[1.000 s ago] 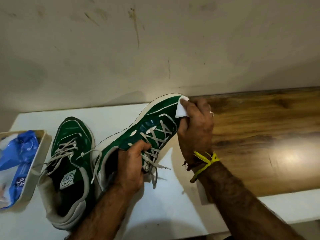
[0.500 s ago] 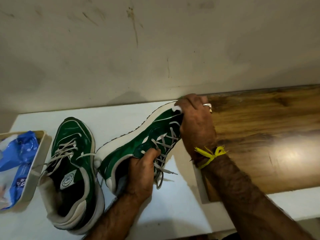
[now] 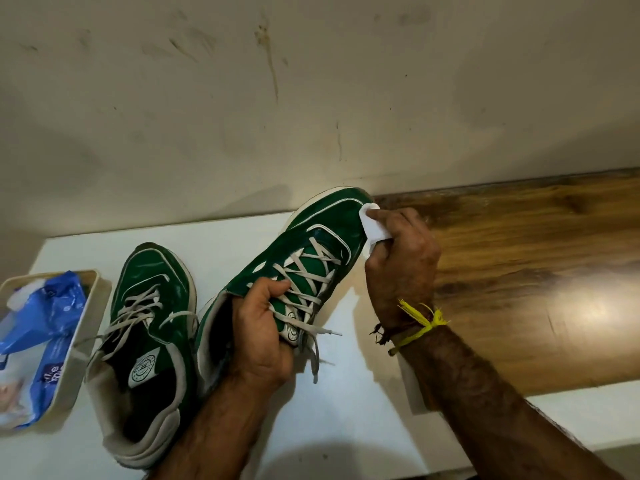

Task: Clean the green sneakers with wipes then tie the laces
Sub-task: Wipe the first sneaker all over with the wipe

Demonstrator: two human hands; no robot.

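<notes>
Two green sneakers with white soles and pale untied laces are on the white table [image 3: 346, 427]. One sneaker [image 3: 149, 306] lies flat at the left with its laces loose. My left hand [image 3: 259, 334] grips the other sneaker [image 3: 311, 251] at its tongue and collar, lifted and tilted with the toe pointing up and right. My right hand [image 3: 401, 261] presses a folded white wipe [image 3: 372, 228] against the right side of that sneaker's toe. A yellow thread band circles my right wrist.
A cream tray [image 3: 88, 341] at the left edge holds a blue wipes packet [image 3: 41, 344]. A brown wooden board [image 3: 519, 271] covers the right part of the table. A stained wall rises right behind the table.
The held sneaker has rolled back so its laces face up. My right hand with the wipe has moved from over the toe tip to the toe's right side.
</notes>
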